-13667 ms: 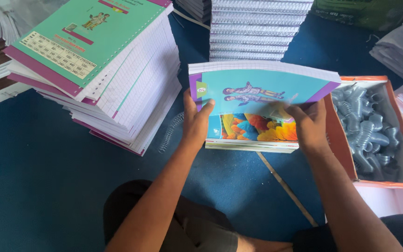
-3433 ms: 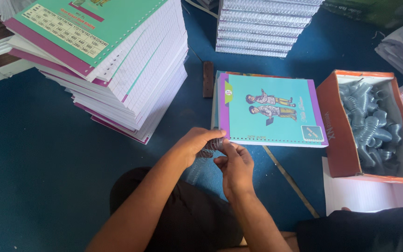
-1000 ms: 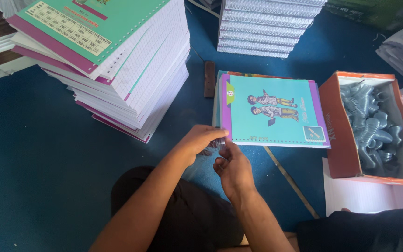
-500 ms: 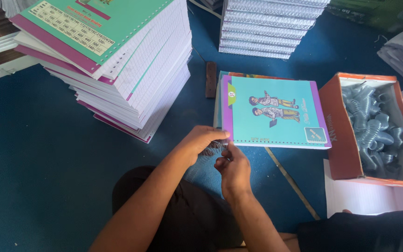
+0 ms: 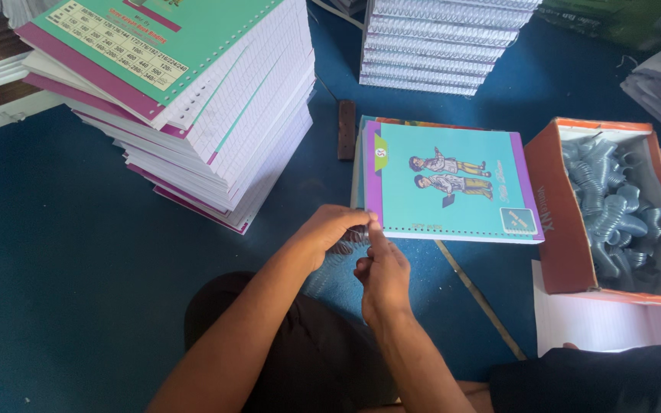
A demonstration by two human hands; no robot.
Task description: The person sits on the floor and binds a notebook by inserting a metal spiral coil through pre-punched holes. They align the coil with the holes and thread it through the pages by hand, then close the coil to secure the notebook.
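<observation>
Barely shifted since half a second ago, both hands pinch a small spiral wire coil (image 5: 347, 245) at the near left corner of a turquoise notebook (image 5: 453, 180).

Left hand (image 5: 329, 233) curls nearly closed over the coil; right hand (image 5: 382, 269) nips it between thumb and finger. Thin and springy, the coil looks light and easily bent, best gripped at its ends. On the blue floor (image 5: 78, 252), an orange carton (image 5: 556, 222) of grey coils stands right, a tall green-and-purple-covered stack (image 5: 193, 107) left, bound books (image 5: 441, 42) behind.
</observation>
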